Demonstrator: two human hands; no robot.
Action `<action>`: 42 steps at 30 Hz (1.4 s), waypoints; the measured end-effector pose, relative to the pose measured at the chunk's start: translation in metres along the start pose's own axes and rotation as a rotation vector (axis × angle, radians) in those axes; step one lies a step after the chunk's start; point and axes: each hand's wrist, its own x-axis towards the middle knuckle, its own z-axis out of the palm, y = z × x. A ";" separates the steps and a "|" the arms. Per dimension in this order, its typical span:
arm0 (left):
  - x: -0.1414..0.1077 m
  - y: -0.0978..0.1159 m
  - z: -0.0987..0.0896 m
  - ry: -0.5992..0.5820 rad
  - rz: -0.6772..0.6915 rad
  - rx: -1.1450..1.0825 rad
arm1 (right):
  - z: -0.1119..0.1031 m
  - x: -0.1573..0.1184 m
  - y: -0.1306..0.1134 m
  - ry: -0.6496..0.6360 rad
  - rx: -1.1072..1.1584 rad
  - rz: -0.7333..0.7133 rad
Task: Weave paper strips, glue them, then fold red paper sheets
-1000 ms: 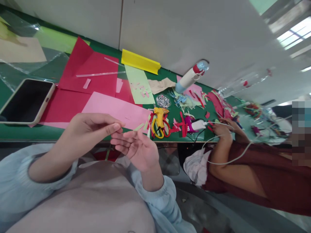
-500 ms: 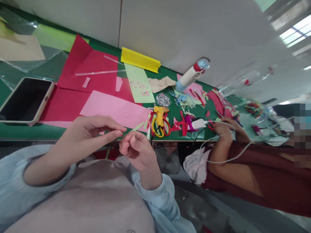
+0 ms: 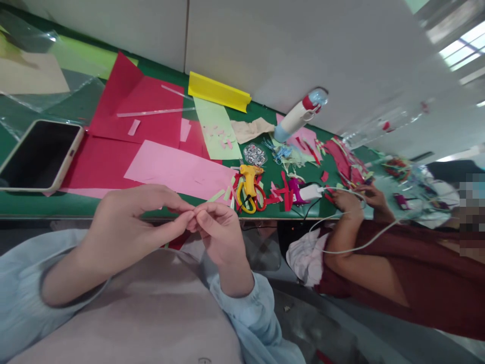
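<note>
My left hand (image 3: 140,232) and my right hand (image 3: 220,230) meet at the fingertips, just in front of the table edge. Thumb and forefinger of the left are pinched together. The right hand's fingers are curled, its thumb pressed against the forefinger. Whatever lies between the fingertips is hidden or too small to name. Just beyond the hands lies a pink sheet (image 3: 178,169) on dark red sheets (image 3: 151,108). To the right of it are a yellow glue gun (image 3: 250,177) and scissors (image 3: 245,205) with yellow and red handles, among paper scraps.
A phone (image 3: 40,154) lies at left. Behind are a folded yellow strip (image 3: 220,92), a pale green sheet (image 3: 220,129) with pink bits, a dish of small beads (image 3: 254,154) and a tilted bottle (image 3: 299,116). At right, a co-worker's hands (image 3: 346,201) work near a white cable.
My hands have come together, and the fingertips now touch. The right fingers have closed in toward the left pinch. The co-worker's hands have shifted slightly.
</note>
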 end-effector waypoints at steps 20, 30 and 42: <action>0.001 0.002 0.004 -0.003 -0.167 -0.061 | 0.004 -0.002 -0.003 -0.003 0.013 -0.051; -0.001 -0.001 0.005 -0.007 -0.175 -0.100 | 0.000 0.000 0.001 -0.033 0.056 0.012; 0.003 -0.016 0.013 -0.050 -0.531 -0.730 | -0.007 0.003 -0.005 -0.059 0.086 0.018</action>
